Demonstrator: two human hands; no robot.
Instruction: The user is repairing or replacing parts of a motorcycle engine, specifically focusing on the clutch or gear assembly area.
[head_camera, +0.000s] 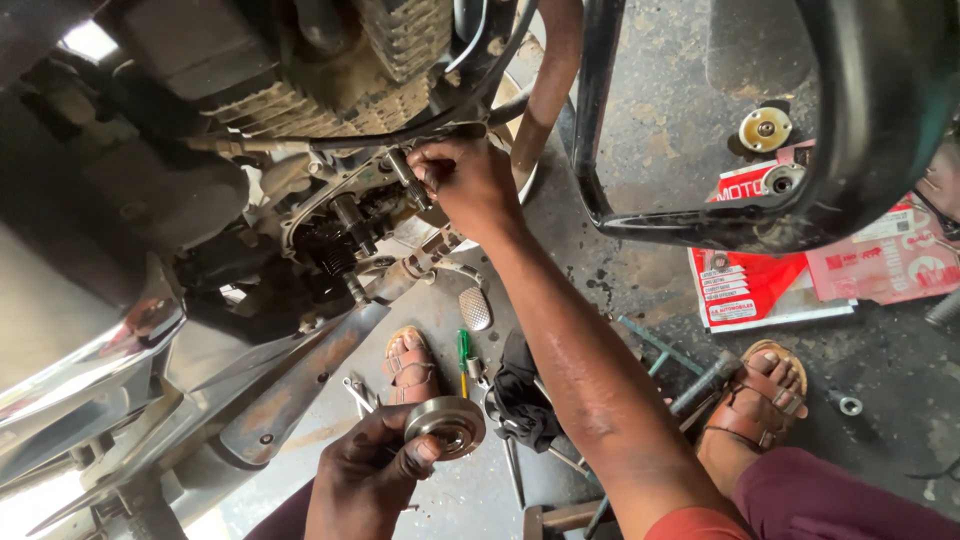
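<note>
Nearby, red flat package (745, 285) on floor (650, 120)

- Red flat packet (745, 285) with white label patches — lies on the concrete floor, right of centre.
- Pink flat packet (885, 262) — just beside it, overlapping its right edge.

Right hand (470, 185): fingertips hidden against the engine shaft (408, 175); grip not determinable. Left hand (370, 480): wrist cut off by the lower edge. Exhaust pipe (90, 380) blurred, running off frame. Tools behind the black rag (522, 400) partly concealed.
</note>
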